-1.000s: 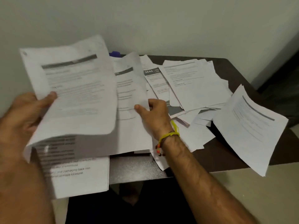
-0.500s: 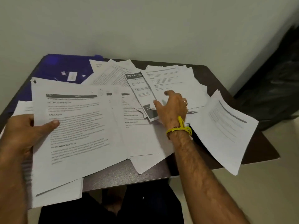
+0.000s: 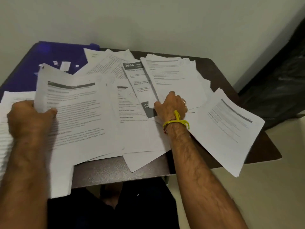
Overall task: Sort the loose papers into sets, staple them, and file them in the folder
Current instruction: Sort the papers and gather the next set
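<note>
From the head view, the left hand [image 3: 31,119] still pinches a printed set of sheets [image 3: 74,111], now bowed up at its far edge. The right hand [image 3: 170,107] has curled over the loose papers [image 3: 175,78] ahead of it, gripping their near edge. The blue folder [image 3: 54,57] lies on the table [image 3: 115,171] beyond the left hand.

Small dark brown table [image 3: 216,71] with a speckled grey front edge, set against a plain off-white wall [image 3: 148,22]. Black crinkled plastic bag [image 3: 280,76] on the right (contents not visible). Pale cream floor [image 3: 272,187] below.
</note>
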